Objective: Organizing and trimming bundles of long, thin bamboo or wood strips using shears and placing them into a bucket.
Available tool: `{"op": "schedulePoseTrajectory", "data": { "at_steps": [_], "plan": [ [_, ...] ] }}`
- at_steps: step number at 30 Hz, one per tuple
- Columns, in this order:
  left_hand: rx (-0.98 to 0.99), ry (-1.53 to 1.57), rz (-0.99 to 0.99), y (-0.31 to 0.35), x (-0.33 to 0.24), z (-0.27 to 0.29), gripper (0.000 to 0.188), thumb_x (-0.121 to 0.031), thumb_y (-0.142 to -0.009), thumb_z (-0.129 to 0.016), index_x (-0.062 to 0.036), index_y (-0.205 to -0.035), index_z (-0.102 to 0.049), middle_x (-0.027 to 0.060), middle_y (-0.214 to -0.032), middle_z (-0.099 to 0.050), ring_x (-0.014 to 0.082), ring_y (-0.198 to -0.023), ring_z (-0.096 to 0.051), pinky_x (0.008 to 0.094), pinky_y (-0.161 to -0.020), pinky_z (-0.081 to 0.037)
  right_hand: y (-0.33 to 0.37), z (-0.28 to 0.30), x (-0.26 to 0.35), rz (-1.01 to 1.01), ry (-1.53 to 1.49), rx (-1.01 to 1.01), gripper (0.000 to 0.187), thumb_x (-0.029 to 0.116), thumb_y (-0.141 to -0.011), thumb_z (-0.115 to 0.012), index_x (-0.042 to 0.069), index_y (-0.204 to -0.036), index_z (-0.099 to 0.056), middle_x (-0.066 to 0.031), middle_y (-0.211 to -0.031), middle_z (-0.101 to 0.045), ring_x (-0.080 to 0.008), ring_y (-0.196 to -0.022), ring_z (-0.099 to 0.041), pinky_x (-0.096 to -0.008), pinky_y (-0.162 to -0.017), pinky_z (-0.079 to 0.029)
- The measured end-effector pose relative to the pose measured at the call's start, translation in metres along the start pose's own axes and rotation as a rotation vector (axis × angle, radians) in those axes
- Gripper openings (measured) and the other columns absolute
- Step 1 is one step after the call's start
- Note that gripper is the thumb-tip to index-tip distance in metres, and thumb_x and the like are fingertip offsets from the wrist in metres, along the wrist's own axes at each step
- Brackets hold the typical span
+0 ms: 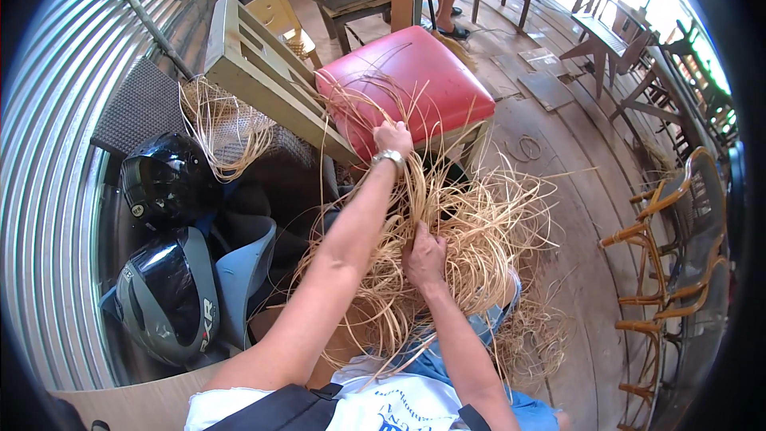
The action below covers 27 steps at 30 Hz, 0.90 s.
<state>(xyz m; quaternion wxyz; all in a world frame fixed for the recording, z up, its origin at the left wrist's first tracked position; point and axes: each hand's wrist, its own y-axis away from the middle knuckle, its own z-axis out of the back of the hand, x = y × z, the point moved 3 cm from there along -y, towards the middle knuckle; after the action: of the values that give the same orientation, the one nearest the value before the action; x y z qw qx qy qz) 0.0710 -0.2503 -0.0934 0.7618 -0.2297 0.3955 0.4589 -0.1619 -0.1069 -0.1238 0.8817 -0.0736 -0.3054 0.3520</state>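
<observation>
A big tangle of tan rattan strips (487,247) lies across my lap and spills over both sides. My left hand (392,139), with a watch at the wrist, is closed around a bunch of the strips in front of the red cushioned seat (407,72). Nearer to me, my right hand (425,258) is closed on the same bunch, thumb on top. Between the two hands the strips run roughly parallel. Loose ends fan out past my left hand over the red cushion. The fingers' undersides are hidden.
Left of me are a black helmet (169,177), a grey-black helmet (171,295) and a blue-grey chair (243,271), beside a corrugated metal wall (48,215). Another strip bundle (231,124) hangs behind them. Rattan-framed chairs (694,255) stand right; a person's legs (451,4) show at the back.
</observation>
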Motion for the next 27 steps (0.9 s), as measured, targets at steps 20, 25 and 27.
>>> {"op": "schedulePoseTrajectory", "data": {
  "at_steps": [20,25,27],
  "plan": [
    [0.254,0.433,-0.434,0.098,-0.108,0.071,0.015,-0.01,-0.096,-0.067,-0.0042,-0.106,-0.057,0.0098,-0.086,-0.071,0.013,-0.073,-0.068,0.0255,-0.059,-0.056,-0.001,0.084,0.029,-0.247,-0.544,0.059,0.033,0.005,-0.101,-0.058,-0.001,-0.132,-0.049,-0.0085,-0.112,-0.067,-0.0183,-0.097,-0.066,-0.0299,-0.086,-0.052],
    [0.747,0.988,-0.475,0.156,-0.156,0.08,0.015,-0.008,-0.101,-0.059,-0.0073,-0.115,-0.054,0.0106,-0.097,-0.071,0.0204,-0.086,-0.072,0.0338,-0.07,-0.062,0.048,0.188,0.033,-0.452,-1.259,0.093,0.046,0.001,-0.099,-0.056,-0.003,-0.143,-0.045,-0.0138,-0.124,-0.064,-0.0192,-0.11,-0.064,-0.0317,-0.097,-0.053],
    [0.95,1.067,-0.377,0.183,-0.17,0.072,0.016,-0.008,-0.101,-0.058,-0.0066,-0.116,-0.052,0.0123,-0.1,-0.07,0.0235,-0.088,-0.072,0.0362,-0.071,-0.062,0.087,0.247,0.02,-0.504,-1.34,0.148,0.041,-0.001,-0.098,-0.056,-0.005,-0.139,-0.049,-0.0148,-0.119,-0.066,-0.0204,-0.107,-0.066,-0.0338,-0.095,-0.054]
  ]
}}
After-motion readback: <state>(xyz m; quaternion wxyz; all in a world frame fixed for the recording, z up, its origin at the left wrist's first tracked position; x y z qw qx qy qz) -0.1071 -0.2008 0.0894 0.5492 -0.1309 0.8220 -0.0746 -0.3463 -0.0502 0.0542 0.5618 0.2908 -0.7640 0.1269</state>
